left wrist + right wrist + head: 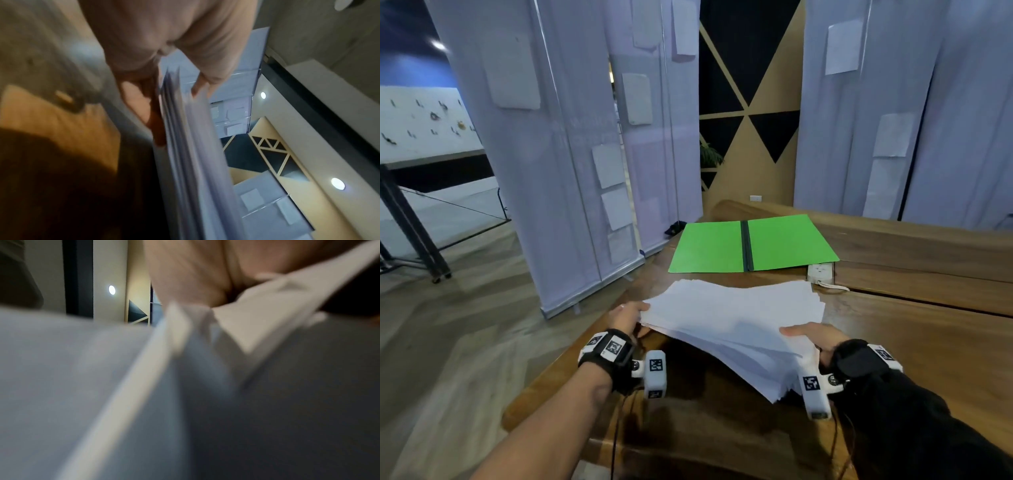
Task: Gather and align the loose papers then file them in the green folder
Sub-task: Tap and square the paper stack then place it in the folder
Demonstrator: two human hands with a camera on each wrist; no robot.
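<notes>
While the green folder lies open and flat further back on the table, the stack of papers is held just above the wood, its sheets uneven. The left hand pinches its left edge, thumb on top, fingers beneath. The right hand grips the right near corner.

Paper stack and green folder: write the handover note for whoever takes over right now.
Left hand: grips the left edge of the paper stack.
Right hand: grips its near right corner, thumb on top.
Stack: gathered, held above the wooden table, sheets still fanned and uneven.
Green folder: lies open and flat behind the stack, nothing in it.
Done: gathering.
Left: square the edges, lay the stack in the folder, close it.
</notes>
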